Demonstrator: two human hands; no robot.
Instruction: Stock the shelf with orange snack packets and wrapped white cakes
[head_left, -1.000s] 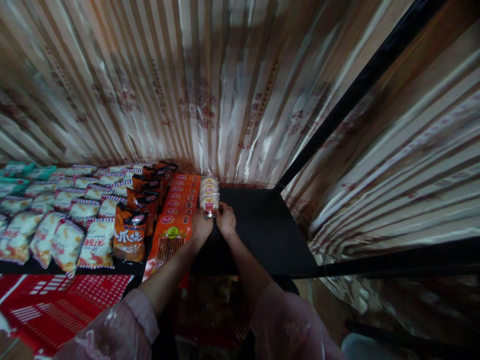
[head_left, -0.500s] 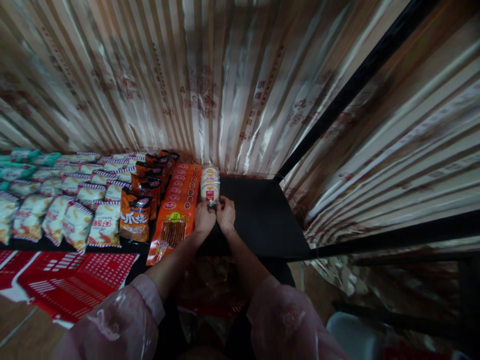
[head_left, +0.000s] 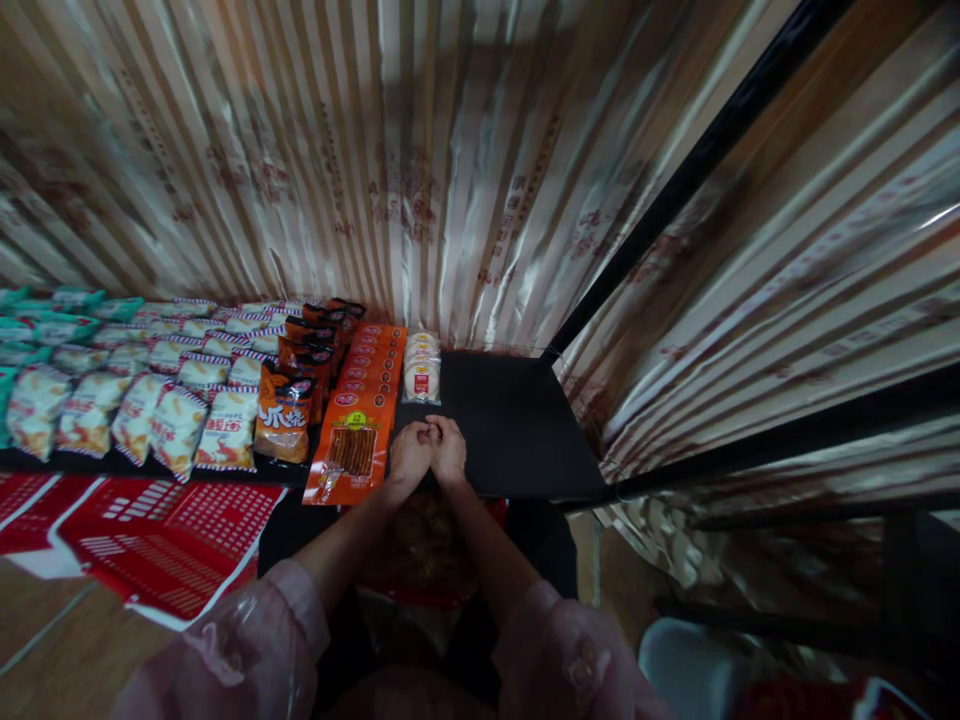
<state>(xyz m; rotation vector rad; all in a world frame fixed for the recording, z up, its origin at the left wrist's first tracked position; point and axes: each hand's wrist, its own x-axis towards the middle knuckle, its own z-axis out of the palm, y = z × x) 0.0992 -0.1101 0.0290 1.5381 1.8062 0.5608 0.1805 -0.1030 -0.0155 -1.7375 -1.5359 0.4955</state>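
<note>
My left hand [head_left: 411,452] and my right hand [head_left: 448,450] meet at the fingertips low over the black shelf [head_left: 517,430]. Both have curled fingers, and whatever may be between them is hidden. Just beyond them, apart from my fingers, is a short row of white packets [head_left: 422,380] with a red label on the front one. Beside my left hand lies a row of overlapping flat orange packets [head_left: 352,450], the nearest showing brown sticks through a clear window.
Left along the shelf stand orange-and-black bags [head_left: 283,415], white snack bags [head_left: 227,428] and green bags [head_left: 71,328]. A red basket [head_left: 165,540] is below the shelf. A black post [head_left: 637,230] rises at right before pleated sheeting [head_left: 465,180].
Both hands have drawn back toward me, off the near end of the white packets, which stay in their row. The view has shifted slightly, showing more bags at left.
</note>
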